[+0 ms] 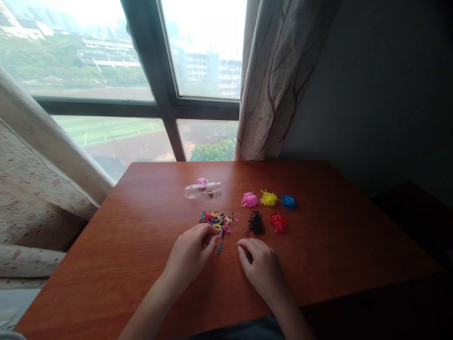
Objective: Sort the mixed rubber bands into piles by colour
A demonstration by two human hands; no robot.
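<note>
My left hand point(193, 248) reaches over the near edge of a pile of mixed-colour rubber bands point(215, 221), its fingers curled and the thumb close to the index finger. What lies between those fingertips is hidden. One loose blue band point(220, 248) rests beside the left thumb. My right hand point(260, 264) lies on the table with bent fingers and thumb drawn together; any held thing is too small to see. Just beyond it is a heap of black bands point(255, 223), with red bands point(278, 223) to the right. Pink point(249, 199), yellow point(269, 198) and blue heaps point(288, 202) form a row behind.
A clear plastic bottle point(203, 190) lies on its side at the back of the brown wooden table point(141, 264), a pink object point(202, 181) against it. Curtains point(269, 85) hang by the window point(166, 108) beyond the table.
</note>
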